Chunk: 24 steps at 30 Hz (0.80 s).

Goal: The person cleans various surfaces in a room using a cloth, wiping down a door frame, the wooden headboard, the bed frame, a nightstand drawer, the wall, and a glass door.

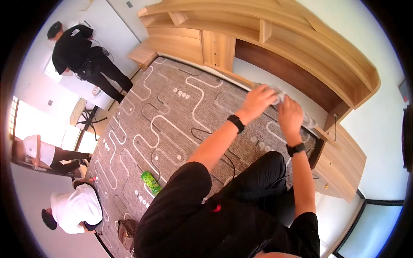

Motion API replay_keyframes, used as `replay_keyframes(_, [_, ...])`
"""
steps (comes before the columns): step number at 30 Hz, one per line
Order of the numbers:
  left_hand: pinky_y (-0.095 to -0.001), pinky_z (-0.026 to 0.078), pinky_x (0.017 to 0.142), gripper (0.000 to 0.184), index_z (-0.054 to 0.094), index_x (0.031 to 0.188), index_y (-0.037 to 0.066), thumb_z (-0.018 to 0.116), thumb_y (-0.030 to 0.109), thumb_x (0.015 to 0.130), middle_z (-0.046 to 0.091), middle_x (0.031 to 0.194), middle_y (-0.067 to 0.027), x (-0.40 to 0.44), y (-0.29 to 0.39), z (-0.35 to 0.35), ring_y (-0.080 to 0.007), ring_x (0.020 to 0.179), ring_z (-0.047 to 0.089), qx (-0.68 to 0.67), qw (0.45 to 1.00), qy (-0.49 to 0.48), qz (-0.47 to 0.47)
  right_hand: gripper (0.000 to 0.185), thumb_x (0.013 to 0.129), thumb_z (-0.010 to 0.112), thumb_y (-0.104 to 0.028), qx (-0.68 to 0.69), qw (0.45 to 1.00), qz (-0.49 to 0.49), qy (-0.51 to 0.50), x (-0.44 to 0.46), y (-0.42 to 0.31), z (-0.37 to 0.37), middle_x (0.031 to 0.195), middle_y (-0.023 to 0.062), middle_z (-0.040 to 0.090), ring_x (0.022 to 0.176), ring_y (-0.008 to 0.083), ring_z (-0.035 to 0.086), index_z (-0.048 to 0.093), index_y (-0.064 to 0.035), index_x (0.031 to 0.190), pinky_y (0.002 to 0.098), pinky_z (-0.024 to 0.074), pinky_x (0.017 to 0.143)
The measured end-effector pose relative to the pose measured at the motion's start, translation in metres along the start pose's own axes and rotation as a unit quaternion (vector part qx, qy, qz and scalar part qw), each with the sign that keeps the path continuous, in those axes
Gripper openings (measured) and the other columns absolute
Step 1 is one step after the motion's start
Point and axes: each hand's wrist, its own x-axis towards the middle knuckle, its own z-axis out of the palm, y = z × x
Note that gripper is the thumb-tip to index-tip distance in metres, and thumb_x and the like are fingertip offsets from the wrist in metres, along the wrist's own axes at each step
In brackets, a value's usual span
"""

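Note:
My left hand [260, 102] and my right hand [290, 114] are close together over the headboard-side edge of the mattress [198, 101]. Both sets of fingers are closed on a crumpled grey-white cloth [279, 97], part of which shows between them. Right beyond them is the wooden headboard [275, 60] with its shelf compartments. A dark wristband circles each wrist. My knees rest on the patterned mattress.
On the mattress lie a bright green patterned container [151, 182], a thin black cable [231, 160] and a brown bag [126, 234]. Wooden nightstands [340, 163] flank the bed. One person in black [75, 51] stands at the far left; another in white [77, 208] is low beside the bed.

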Motion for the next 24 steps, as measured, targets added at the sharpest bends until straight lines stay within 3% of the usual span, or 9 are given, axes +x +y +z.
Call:
replay_keyframes(5, [-0.035, 0.051, 0.078, 0.022, 0.065, 0.089, 0.005, 0.06, -0.002, 0.069, 0.061, 0.096, -0.0059, -0.017, -0.036, -0.017, -0.0278, 0.096, 0.058, 0.02, 0.996, 0.0, -0.085, 0.033, 0.084, 0.063, -0.025, 0.068, 0.997, -0.021, -0.033, 0.025, -0.033, 0.031, 0.11, 0.0055, 0.063, 0.091, 0.0254, 0.061, 0.059, -0.0051, 0.109, 0.0387, 0.0479, 0.08])
replay_keyframes(6, [-0.0366, 0.05, 0.078, 0.011, 0.063, 0.081, 0.005, 0.057, 0.003, 0.072, 0.06, 0.09, -0.0047, -0.016, -0.032, -0.011, -0.0261, 0.098, 0.057, 0.032, 0.994, 0.005, -0.107, 0.033, 0.084, 0.064, -0.026, 0.073, 0.996, -0.019, -0.049, 0.025, -0.032, 0.03, 0.11, 0.0052, 0.063, 0.091, 0.0251, 0.061, 0.059, -0.0051, 0.109, 0.0385, 0.0481, 0.08])
replay_keyframes(10, [-0.0389, 0.047, 0.081, 0.01, 0.063, 0.08, 0.005, 0.056, 0.006, 0.072, 0.06, 0.087, -0.0063, -0.002, 0.003, 0.02, -0.0267, 0.095, 0.057, 0.095, 0.978, 0.067, -0.174, 0.035, 0.082, 0.066, -0.026, 0.069, 0.996, -0.058, -0.026, 0.014, -0.016, 0.01, 0.109, 0.0059, 0.063, 0.09, 0.0256, 0.06, 0.059, -0.0051, 0.109, 0.038, 0.049, 0.079])
replay_keyframes(12, [-0.0398, 0.042, 0.084, 0.01, 0.063, 0.079, 0.006, 0.056, 0.01, 0.072, 0.06, 0.084, -0.0064, 0.009, 0.034, 0.029, -0.0266, 0.09, 0.056, 0.083, 0.965, -0.001, -0.25, 0.036, 0.081, 0.067, -0.026, 0.049, 0.998, -0.04, -0.017, -0.001, 0.004, -0.006, 0.108, 0.0068, 0.064, 0.09, 0.026, 0.06, 0.059, -0.0045, 0.109, 0.0382, 0.049, 0.079])
replay_keyframes(18, [-0.0391, 0.041, 0.086, 0.015, 0.064, 0.086, 0.006, 0.058, 0.013, 0.073, 0.06, 0.088, -0.0055, 0.029, 0.118, 0.074, -0.0239, 0.092, 0.056, -0.024, 0.995, 0.0, -0.094, 0.041, 0.079, 0.069, -0.025, -0.073, 0.997, 0.013, -0.029, -0.063, 0.093, -0.083, 0.106, 0.0126, 0.064, 0.094, 0.0287, 0.06, 0.06, 0.0002, 0.11, 0.0386, 0.0485, 0.083])
replay_keyframes(21, [-0.0385, 0.041, 0.086, 0.023, 0.065, 0.097, 0.005, 0.057, 0.013, 0.076, 0.061, 0.096, -0.0061, 0.037, 0.158, 0.096, -0.0227, 0.098, 0.055, -0.061, 0.997, -0.017, -0.047, 0.041, 0.08, 0.068, -0.023, -0.119, 0.991, 0.047, -0.038, -0.089, 0.125, -0.115, 0.108, 0.0147, 0.063, 0.098, 0.0317, 0.059, 0.059, 0.0011, 0.111, 0.041, 0.0474, 0.086])
replay_keyframes(24, [-0.0381, 0.041, 0.091, 0.037, 0.06, 0.115, 0.004, 0.057, 0.012, 0.079, 0.061, 0.112, -0.0091, 0.037, 0.172, 0.103, -0.024, 0.106, 0.054, 0.0, 0.999, -0.038, -0.001, 0.042, 0.08, 0.065, -0.022, -0.117, 0.986, 0.111, -0.034, -0.095, 0.127, -0.127, 0.108, 0.0156, 0.063, 0.103, 0.0337, 0.056, 0.059, 0.0004, 0.115, 0.0427, 0.0441, 0.092])
